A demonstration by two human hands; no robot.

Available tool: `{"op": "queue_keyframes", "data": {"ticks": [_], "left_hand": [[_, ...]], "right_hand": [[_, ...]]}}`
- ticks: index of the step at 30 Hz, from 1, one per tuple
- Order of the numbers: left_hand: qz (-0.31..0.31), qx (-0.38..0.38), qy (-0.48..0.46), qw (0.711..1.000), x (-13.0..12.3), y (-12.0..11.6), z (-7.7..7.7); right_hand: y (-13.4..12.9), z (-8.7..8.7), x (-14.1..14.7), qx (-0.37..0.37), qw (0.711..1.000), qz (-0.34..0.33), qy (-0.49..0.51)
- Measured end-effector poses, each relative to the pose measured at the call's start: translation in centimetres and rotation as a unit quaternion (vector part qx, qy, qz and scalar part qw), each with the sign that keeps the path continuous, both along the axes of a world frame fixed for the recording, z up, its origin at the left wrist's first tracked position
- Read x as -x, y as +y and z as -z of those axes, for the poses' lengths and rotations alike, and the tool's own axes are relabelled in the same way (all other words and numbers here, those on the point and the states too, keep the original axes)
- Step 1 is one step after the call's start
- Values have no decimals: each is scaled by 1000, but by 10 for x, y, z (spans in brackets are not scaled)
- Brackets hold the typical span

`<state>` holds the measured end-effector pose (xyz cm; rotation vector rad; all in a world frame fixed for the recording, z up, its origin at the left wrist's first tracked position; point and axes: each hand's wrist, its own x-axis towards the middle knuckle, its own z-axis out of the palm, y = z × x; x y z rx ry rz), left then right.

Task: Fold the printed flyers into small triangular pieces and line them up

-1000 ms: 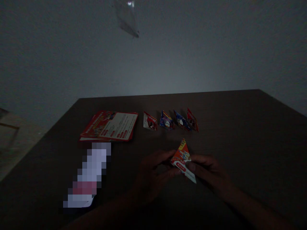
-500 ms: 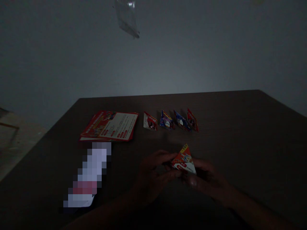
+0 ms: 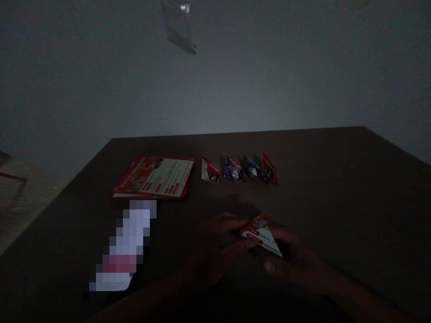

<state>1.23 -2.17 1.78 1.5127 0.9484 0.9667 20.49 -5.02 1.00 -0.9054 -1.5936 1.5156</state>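
Here, the left hand (image 3: 215, 251) pinches a folded paper (image 3: 264, 240), the right hand (image 3: 298, 260) curled half-open against it.

Exposure is low. Illumination peaks at the centre of the plain grey wall (image 3: 222, 94) and falls off toward the frame corners; the source is not visible. The dark brown wood-grain tabletop (image 3: 323, 188) approaches black at its near edge. Soft shadows lie behind the small folded red and blue printed-paper pieces (image 3: 235, 171). The left hand (image 3: 217, 246) and right hand (image 3: 298, 258) are underexposed. A white glare spot marks the clear plastic pouch (image 3: 178, 27). Coarse mosaic blocks obscure the pale elongated object (image 3: 127, 240). Grain is visible on the wall.
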Motion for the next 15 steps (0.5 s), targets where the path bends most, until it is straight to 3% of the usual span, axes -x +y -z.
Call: {"op": "queue_keyframes", "data": {"ticks": [3,7,15], "left_hand": [[-23,19,-6,1000,0,1,0],[-47,55,-40,997,0,1,0],[-32,120,-73,990,0,2,0]], "right_hand": [[1,-3,0,-10,1000,4,3],[3,0,-1,-19,996,62,55],[3,10,3,15,975,174,140]]}}
